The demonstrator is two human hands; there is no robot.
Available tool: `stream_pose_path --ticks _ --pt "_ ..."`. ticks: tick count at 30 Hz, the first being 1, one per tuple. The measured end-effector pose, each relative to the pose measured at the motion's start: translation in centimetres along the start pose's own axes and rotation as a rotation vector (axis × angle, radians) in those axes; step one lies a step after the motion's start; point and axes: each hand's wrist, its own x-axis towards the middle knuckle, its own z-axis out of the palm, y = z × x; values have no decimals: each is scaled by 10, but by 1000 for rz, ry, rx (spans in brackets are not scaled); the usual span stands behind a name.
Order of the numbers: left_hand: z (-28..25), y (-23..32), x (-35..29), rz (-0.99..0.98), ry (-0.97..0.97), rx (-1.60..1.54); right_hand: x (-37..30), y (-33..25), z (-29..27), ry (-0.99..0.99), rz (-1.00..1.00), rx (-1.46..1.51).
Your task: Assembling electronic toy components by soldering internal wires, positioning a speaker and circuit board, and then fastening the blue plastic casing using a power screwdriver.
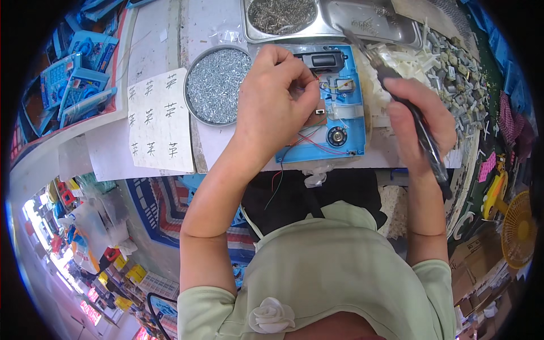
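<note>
A blue plastic casing (354,148) lies open on the table in front of me. In it sit a black battery compartment (326,60), a round speaker (336,136), a small white part (344,85) and thin red and green wires (309,140). My left hand (277,99) is over the casing's left side, thumb and forefinger pinched together near the wires. What they pinch is hidden. To the right of the casing, my right hand (422,116) grips a long tool with a black handle (422,133) and a thin greyish front, slanting up-left toward the metal tray. Its exact kind is unclear.
A round dish of small silvery screws (218,85) stands left of the casing, beside a handwritten paper sheet (161,122). Behind is a metal tray (334,25) holding small metal parts. Heaped small white and grey parts (453,73) lie right. Blue casings (85,73) fill a container far left.
</note>
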Motion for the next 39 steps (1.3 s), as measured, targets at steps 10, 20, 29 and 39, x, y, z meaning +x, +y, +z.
stream_pose_path --ticks 10,20,29,39 --pt "3 -6 4 28 23 62 -13 -1 -7 -146 -100 -42" --pt "3 -5 4 10 42 42 -7 -2 0 -203 -105 -39" --pt "4 -5 4 15 57 38 -4 1 4 -193 -142 -38" --pt "5 -6 4 24 71 33 -3 2 0 -216 -199 -27"
